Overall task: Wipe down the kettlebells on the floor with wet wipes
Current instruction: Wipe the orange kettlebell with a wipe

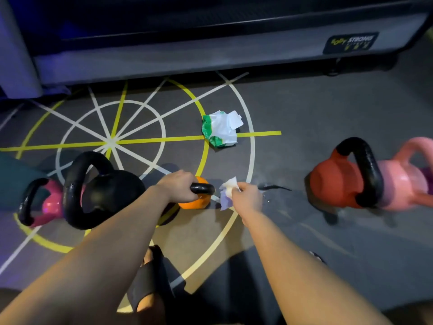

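The centre kettlebell (195, 204) is sitting before you, left pair (110, 192) beside it, right pair (337, 184) apart, wipes pack (220, 131) behind.

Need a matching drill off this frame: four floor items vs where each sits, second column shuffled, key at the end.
Column 1
1. orange kettlebell
2. black kettlebell
3. red kettlebell
4. wipe pack

Column 2
A. lying across the yellow floor line
B. handle gripped by the left hand
C. far right, against a light pink kettlebell
D. between the orange one and a magenta kettlebell

Pairs: 1-B, 2-D, 3-C, 4-A
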The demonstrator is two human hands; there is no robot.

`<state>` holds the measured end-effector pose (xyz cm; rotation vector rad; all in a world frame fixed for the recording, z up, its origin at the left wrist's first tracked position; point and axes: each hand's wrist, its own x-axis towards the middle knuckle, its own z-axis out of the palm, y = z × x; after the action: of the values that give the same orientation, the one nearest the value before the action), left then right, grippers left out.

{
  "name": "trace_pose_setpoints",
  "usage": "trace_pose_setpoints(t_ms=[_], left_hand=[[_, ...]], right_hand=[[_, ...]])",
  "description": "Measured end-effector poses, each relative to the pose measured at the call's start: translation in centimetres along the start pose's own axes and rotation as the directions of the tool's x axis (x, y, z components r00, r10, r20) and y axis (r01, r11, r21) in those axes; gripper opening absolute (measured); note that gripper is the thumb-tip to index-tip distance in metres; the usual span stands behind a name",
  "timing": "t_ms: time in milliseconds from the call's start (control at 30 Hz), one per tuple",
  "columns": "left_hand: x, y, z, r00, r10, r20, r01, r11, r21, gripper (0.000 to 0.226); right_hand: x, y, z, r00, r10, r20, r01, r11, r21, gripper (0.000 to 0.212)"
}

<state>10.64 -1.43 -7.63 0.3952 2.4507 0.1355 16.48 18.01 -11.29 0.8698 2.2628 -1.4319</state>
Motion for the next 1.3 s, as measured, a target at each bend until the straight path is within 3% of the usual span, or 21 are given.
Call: trace_pose_setpoints(t_ms=[500, 700, 833, 933, 1100, 1167, 1300], left_hand=[[0.0, 2.2, 1.2, 0.997, 0.065, 0.043, -0.069, 0.991, 0.112, 0.014], [0.6, 1.2, 1.0, 0.991, 0.074, 0.107, -0.068, 0.996, -0.064, 0.056], [-0.3, 0.5, 2.9, 0.979, 0.022, -0.205, -0.014, 0.999, 0.041, 0.083], [0.1, 0.8, 3.0, 0.958, -0.062, -0.28, 0.029, 0.992, -0.123, 0.076], [1.4, -0.4, 2.3, 0.941, -0.137, -0.31, 0.101, 0.987, -0.129, 0.078], [1.4, -2.1, 2.6, 0.932, -0.157, -0.328, 0.103, 0.979, -0.176, 0.066], [1.1, -5.0, 3.3, 0.94, -0.141, -0.311, 0.086, 0.979, -0.185, 0.034]], right_hand=[[1.5, 0.6, 2.2, 0.999, 0.038, 0.025, -0.037, 0.998, -0.043, 0.024], [1.5, 2.5, -0.8, 0.999, 0.036, 0.033, -0.033, 0.997, -0.074, 0.026], [1.0, 4.4, -2.4, 0.988, 0.08, 0.132, -0.062, 0.989, -0.136, 0.027], [0.7, 4.8, -2.1, 0.983, 0.082, 0.166, -0.057, 0.987, -0.15, 0.023], [0.1, 4.9, 1.6, 0.963, 0.131, 0.238, -0.181, 0.963, 0.202, 0.029], [-0.1, 5.0, 3.1, 0.955, 0.088, 0.283, -0.177, 0.935, 0.308, 0.018], [0.1, 4.7, 4.8, 0.887, -0.029, 0.462, -0.215, 0.858, 0.467, 0.042]])
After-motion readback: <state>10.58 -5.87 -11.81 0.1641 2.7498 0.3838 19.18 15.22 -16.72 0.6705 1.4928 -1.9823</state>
